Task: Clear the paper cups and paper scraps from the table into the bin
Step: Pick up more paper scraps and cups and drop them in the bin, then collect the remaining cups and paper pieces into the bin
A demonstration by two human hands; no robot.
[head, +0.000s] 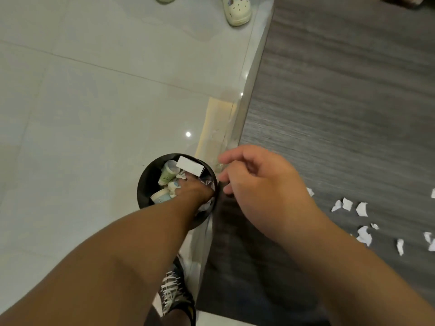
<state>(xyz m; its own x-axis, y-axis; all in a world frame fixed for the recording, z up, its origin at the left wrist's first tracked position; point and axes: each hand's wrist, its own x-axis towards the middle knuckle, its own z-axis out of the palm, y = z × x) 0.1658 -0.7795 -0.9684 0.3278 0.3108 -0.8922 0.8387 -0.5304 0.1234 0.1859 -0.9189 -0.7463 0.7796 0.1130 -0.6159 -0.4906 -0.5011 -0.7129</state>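
Down by the person's own feet, a dark lace-up sneaker with white laces [175,295] is planted on the pale glossy tiled floor [82,114], right beside the edge of the dark grey wood-grain table [341,90]. The left arm stretches down and away, and the left hand [193,188] is sunk inside the round black waste bin [143,184] standing on the floor against the table's side; it is pressed in among the rubbish, fingers buried, so I cannot tell whether it grips anything. The right hand [261,182] hovers over the table's edge just beside the bin, fingers loosely curled and spread, holding nothing. Off to its right, torn white paper scraps [362,234] lie scattered on the tabletop (a loose cluster, well apart from the bin). Inside the bin, pale green and blue printed paper cups [168,172] lie tipped on their sides, touching crumpled white paper, with a small white rectangular box [189,166] leaning at the far rim. Beyond the bin, a cream strip [216,128] runs along the floor beside the table. Farthest off, someone else's white perforated clog [237,9] stands on the tiles.
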